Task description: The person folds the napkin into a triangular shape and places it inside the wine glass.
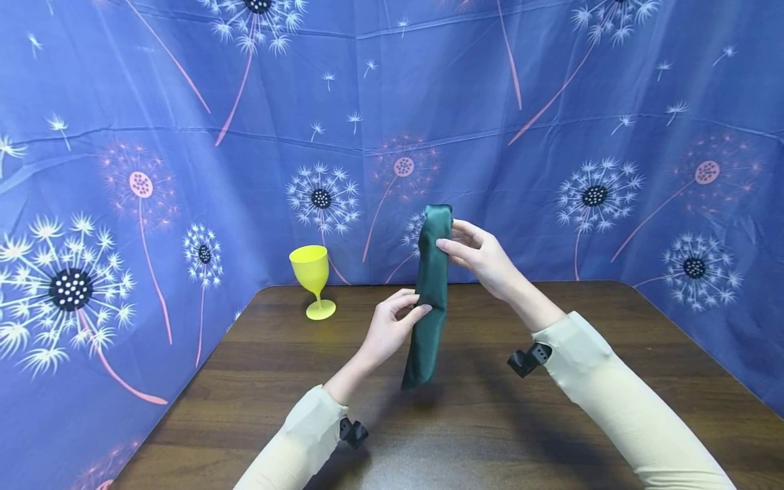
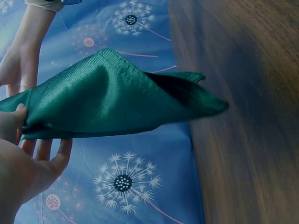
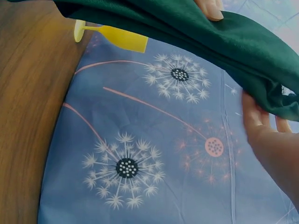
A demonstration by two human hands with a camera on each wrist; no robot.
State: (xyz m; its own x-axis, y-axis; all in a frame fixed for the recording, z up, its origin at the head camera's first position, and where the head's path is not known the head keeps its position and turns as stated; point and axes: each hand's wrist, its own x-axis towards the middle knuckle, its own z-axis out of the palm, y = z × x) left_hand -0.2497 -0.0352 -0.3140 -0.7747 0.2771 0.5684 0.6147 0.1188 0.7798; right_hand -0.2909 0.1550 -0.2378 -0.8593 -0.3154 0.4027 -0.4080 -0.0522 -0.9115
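A shiny dark green cloth napkin (image 1: 431, 279), folded into a long strip, hangs upright above the table. My left hand (image 1: 392, 323) pinches it at about mid-height, thumb in front and fingers behind. Higher up, my right hand (image 1: 480, 258) grips its right edge near the folded top, the thumb lying across the front. In the left wrist view the lower end of the napkin (image 2: 103, 98) flares into loose layers with a pointed tip. The right wrist view shows the strip's layered edge, with the right hand (image 3: 273, 140) at one end.
A yellow plastic goblet (image 1: 310, 272) stands upright at the back left of the brown wooden table (image 1: 245, 388). Behind and beside the table hangs a blue curtain (image 1: 490, 170) with a dandelion print. Black wrist cameras (image 1: 528, 359) sit on both sleeves.
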